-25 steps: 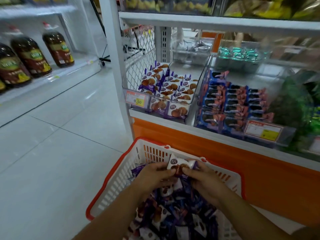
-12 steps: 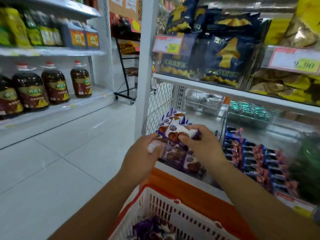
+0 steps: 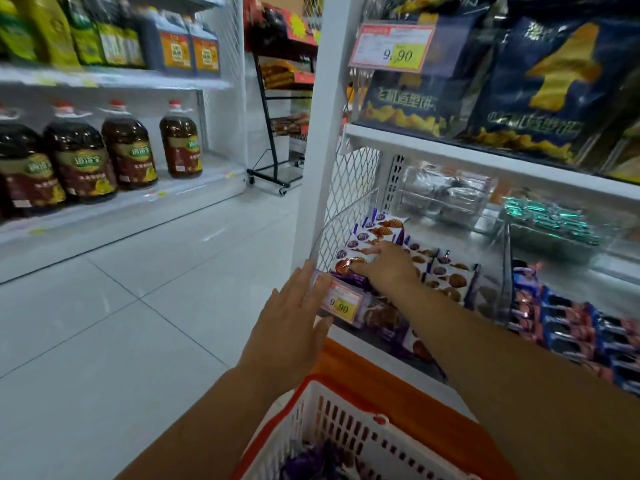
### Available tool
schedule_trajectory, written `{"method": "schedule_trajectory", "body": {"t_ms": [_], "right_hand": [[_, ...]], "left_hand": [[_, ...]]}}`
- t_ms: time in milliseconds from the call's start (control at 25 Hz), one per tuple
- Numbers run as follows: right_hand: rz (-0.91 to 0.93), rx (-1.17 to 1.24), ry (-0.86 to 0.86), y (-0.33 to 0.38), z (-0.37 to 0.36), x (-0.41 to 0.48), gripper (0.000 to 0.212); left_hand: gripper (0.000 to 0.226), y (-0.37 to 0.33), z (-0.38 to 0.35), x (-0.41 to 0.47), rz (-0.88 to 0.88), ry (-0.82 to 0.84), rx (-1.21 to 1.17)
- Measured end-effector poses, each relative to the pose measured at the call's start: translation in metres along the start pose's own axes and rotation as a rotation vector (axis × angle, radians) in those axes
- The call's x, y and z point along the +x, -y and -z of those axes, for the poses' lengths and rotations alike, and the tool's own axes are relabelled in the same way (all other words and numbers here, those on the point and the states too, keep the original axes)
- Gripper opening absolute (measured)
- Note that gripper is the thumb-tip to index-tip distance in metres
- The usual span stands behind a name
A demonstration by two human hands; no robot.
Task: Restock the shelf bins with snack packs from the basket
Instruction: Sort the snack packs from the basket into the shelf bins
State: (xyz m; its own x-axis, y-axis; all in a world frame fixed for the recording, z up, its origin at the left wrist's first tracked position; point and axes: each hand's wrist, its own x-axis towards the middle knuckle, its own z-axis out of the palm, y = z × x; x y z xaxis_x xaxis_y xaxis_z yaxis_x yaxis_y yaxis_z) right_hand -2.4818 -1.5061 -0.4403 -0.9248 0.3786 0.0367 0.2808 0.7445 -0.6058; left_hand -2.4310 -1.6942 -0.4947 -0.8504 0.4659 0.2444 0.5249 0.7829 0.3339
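Touching the purple-white cookie pack (image 3: 349, 264), right hand (image 3: 389, 270) lies flat; left hand (image 3: 291, 323) spreads against bin (image 3: 316, 245).

- Left hand (image 3: 291, 320): bare, with slim fingers and short nails.
- Right hand (image 3: 388, 268): bare, its fingertips slightly blurred.
- Left forearm (image 3: 194, 420) and right forearm (image 3: 512, 368): both uncovered down to the lower frame edge.
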Motion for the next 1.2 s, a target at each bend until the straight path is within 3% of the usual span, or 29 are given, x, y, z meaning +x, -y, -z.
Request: {"method": "schedule_trajectory", "body": {"t_ms": [200, 280, 360, 440, 520, 560, 680, 800, 920, 1000, 1080, 1200], "right_hand": [[0.038, -0.099, 0.062, -0.001, 0.004, -0.005, 0.061], [0.1, -0.044, -0.082, 0.0, 0.018, -0.026, 0.059], [0.24, 0.193, -0.296, -0.003, 0.032, -0.075, 0.041], [0.367, 0.384, -0.382, -0.022, 0.028, -0.139, 0.025], [0.322, 0.405, -0.296, -0.065, -0.005, -0.192, 0.019], [0.214, 0.348, -0.2, -0.094, -0.028, -0.212, 0.018], [-0.086, 0.053, 0.241, -0.191, -0.094, -0.243, 0.014], [-0.276, -0.149, 0.589, -0.27, -0.131, -0.271, 0.023], [-0.287, -0.083, 0.66, -0.288, -0.152, -0.28, 0.048], [-0.29, 0.182, 0.615, -0.268, -0.16, -0.268, 0.041], [-0.406, 0.432, 0.563, -0.237, -0.16, -0.245, 0.03], [-0.565, 0.573, 0.496, -0.226, -0.177, -0.211, 0.044]], "left_hand": [[0.063, -0.008, 0.007, -0.01, 0.036, -0.01, -0.044], [0.061, -0.017, 0.007, -0.024, 0.065, -0.066, -0.091], [0.054, -0.023, 0.002, -0.043, 0.048, -0.145, -0.161], [0.046, -0.028, -0.011, -0.066, -0.02, -0.108, -0.163], [0.045, -0.033, -0.034, -0.092, -0.062, 0.074, -0.103], [0.045, -0.034, -0.051, -0.107, -0.066, 0.205, -0.066], [0.046, -0.027, -0.103, -0.143, -0.099, 0.535, 0.012], [0.049, -0.015, -0.144, -0.175, -0.054, 0.75, 0.07], [0.06, -0.009, -0.169, -0.197, -0.046, 0.862, 0.148], [0.061, -0.008, -0.177, -0.201, -0.056, 0.854, 0.175], [0.06, -0.007, -0.18, -0.199, -0.049, 0.834, 0.174], [0.06, -0.002, -0.183, -0.195, -0.026, 0.815, 0.153]]}}
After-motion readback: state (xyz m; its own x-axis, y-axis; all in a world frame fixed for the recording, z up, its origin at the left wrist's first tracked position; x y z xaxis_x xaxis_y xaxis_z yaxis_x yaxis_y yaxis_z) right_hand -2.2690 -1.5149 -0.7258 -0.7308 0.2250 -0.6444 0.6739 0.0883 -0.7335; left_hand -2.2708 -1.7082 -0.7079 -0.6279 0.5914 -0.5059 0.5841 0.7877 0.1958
